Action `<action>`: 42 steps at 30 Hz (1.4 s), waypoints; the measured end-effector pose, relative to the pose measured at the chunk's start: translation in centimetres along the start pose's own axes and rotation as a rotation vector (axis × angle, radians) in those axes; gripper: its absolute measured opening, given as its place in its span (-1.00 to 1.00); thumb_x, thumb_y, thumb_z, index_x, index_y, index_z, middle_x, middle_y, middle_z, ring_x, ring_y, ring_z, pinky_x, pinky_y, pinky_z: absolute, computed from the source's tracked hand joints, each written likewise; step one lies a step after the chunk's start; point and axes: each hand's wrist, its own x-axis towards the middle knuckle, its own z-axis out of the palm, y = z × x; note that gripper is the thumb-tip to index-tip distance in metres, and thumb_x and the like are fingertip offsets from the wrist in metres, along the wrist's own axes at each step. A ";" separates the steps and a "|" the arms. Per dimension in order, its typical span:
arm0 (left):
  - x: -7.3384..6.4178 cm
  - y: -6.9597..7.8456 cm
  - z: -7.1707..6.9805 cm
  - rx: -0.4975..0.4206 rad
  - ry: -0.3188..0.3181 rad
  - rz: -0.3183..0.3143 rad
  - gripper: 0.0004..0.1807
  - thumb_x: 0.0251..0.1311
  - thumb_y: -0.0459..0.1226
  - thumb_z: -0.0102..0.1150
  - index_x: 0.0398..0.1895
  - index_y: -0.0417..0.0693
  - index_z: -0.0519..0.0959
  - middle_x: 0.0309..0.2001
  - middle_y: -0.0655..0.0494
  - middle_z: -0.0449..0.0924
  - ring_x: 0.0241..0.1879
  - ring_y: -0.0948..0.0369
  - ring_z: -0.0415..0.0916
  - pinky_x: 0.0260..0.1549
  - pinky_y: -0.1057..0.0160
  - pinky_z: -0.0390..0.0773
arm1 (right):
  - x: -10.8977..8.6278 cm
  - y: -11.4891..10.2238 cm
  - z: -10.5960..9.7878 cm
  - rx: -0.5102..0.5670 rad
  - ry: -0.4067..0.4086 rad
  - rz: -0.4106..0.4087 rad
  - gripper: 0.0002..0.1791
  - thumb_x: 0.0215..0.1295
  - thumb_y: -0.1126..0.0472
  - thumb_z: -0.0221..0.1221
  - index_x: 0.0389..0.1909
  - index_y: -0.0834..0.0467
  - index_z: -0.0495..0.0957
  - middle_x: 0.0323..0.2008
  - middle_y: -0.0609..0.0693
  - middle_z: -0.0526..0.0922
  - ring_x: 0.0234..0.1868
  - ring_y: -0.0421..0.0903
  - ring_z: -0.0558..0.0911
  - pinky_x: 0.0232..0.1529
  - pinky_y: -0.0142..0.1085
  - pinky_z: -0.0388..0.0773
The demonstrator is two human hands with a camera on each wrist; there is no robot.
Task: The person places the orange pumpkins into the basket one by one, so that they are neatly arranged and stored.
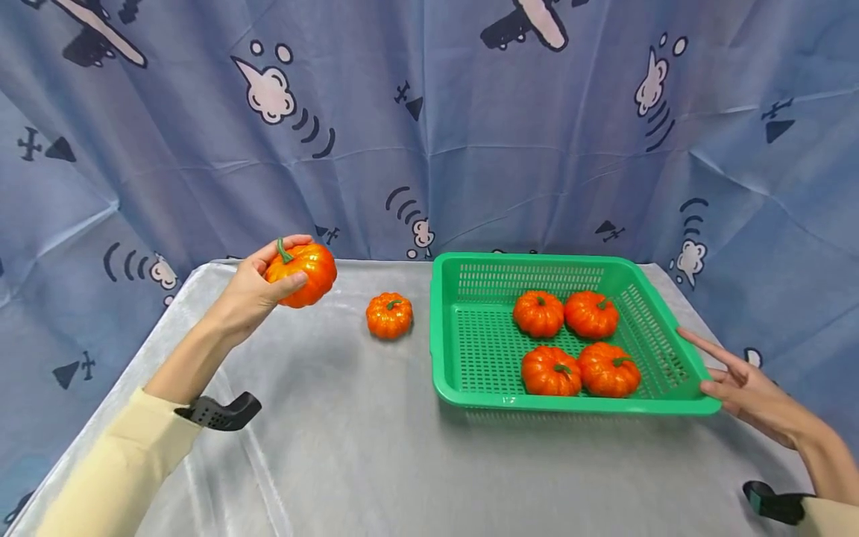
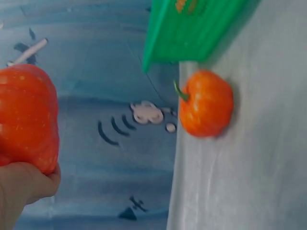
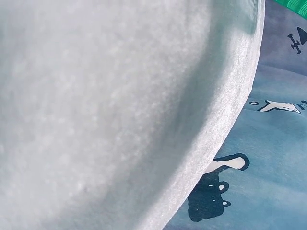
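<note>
My left hand (image 1: 247, 297) grips an orange toy pumpkin (image 1: 314, 273) with a green stem, held up over the left part of the table. The left wrist view shows the same pumpkin at its left edge, with the thumb against it. A smaller pumpkin (image 1: 389, 316) sits on the table between that hand and a green plastic basket (image 1: 537, 404). Several pumpkins (image 1: 607, 370) lie in the basket's right half. At the basket's right side, my right hand (image 1: 761, 395) touches the rim with spread, fairly straight fingers. The right wrist view does not show this hand.
A silvery-grey cloth covers the table (image 1: 349, 462). Right behind it hangs a blue curtain (image 1: 376, 134) printed with planes and clouds. Dark straps (image 1: 224, 412) sit on both wrists.
</note>
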 end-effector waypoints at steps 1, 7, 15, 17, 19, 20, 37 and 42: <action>-0.2 0.2 0.2 -0.009 -0.018 0.005 -0.51 0.23 -0.47 0.14 0.22 -0.03 0.41 0.07 0.06 0.44 -0.06 0.16 0.47 -0.13 0.39 0.57 | 0.0 0.0 0.0 -0.014 0.008 0.008 -0.20 0.47 0.46 -0.22 0.50 -0.34 -0.18 0.08 -0.19 0.59 -0.03 -0.08 0.65 -0.11 -0.14 0.62; -1.4 1.1 1.4 0.005 -0.077 0.016 -0.50 0.23 -0.47 0.13 0.24 0.00 0.41 0.11 0.04 0.43 -0.02 0.14 0.47 -0.12 0.34 0.59 | 0.0 -0.2 0.0 -0.093 0.049 0.046 -0.21 0.48 0.41 -0.20 0.51 -0.30 -0.25 0.05 -0.24 0.58 -0.04 -0.13 0.64 -0.11 -0.17 0.62; -2.0 2.6 2.8 0.046 -0.054 -0.014 -0.51 0.24 -0.42 0.15 0.24 0.05 0.41 0.10 0.02 0.44 -0.03 0.12 0.46 -0.13 0.36 0.58 | -0.1 -0.2 -0.1 -0.087 0.055 0.050 -0.20 0.48 0.41 -0.20 0.50 -0.34 -0.23 0.01 -0.19 0.61 -0.07 -0.11 0.65 -0.13 -0.16 0.62; -1.8 2.9 3.2 0.044 -0.036 -0.027 -0.52 0.25 -0.40 0.16 0.24 0.06 0.41 0.10 0.02 0.44 -0.03 0.11 0.46 -0.13 0.36 0.57 | -0.2 -0.1 -0.2 -0.083 0.056 0.049 -0.20 0.48 0.42 -0.21 0.50 -0.35 -0.22 0.01 -0.18 0.61 -0.07 -0.11 0.65 -0.12 -0.16 0.62; -1.5 3.0 3.7 0.034 -0.026 -0.032 -0.52 0.25 -0.40 0.15 0.23 0.06 0.41 0.12 0.03 0.42 -0.02 0.11 0.45 -0.11 0.36 0.56 | -0.2 0.0 -0.3 -0.073 0.048 0.039 -0.20 0.48 0.43 -0.22 0.50 -0.35 -0.21 0.02 -0.17 0.61 -0.06 -0.11 0.65 -0.12 -0.18 0.62; -1.3 3.0 4.0 0.028 -0.026 -0.033 -0.52 0.25 -0.40 0.14 0.23 0.05 0.40 0.13 0.03 0.41 -0.01 0.11 0.44 -0.10 0.36 0.56 | -0.2 0.1 -0.3 -0.068 0.047 0.036 -0.20 0.48 0.43 -0.22 0.50 -0.35 -0.21 0.03 -0.17 0.60 -0.06 -0.11 0.65 -0.12 -0.18 0.62; 3.9 1.6 10.6 -0.111 -0.193 0.010 -0.43 0.23 -0.42 0.10 0.34 -0.08 0.33 0.17 -0.08 0.41 0.02 0.04 0.46 -0.06 0.24 0.58 | -0.1 0.6 0.0 -0.132 0.095 0.024 -0.22 0.47 0.43 -0.21 0.51 -0.26 -0.19 0.12 -0.47 0.38 -0.01 -0.25 0.59 -0.17 -0.23 0.63; 5.6 0.8 12.4 -0.109 -0.222 0.011 -0.49 0.25 -0.38 0.13 0.28 -0.05 0.39 0.15 -0.07 0.43 0.00 0.00 0.47 -0.09 0.21 0.58 | -0.1 0.6 0.0 -0.091 0.078 0.014 -0.21 0.47 0.45 -0.21 0.51 -0.27 -0.19 0.12 -0.40 0.44 0.00 -0.23 0.60 -0.15 -0.22 0.63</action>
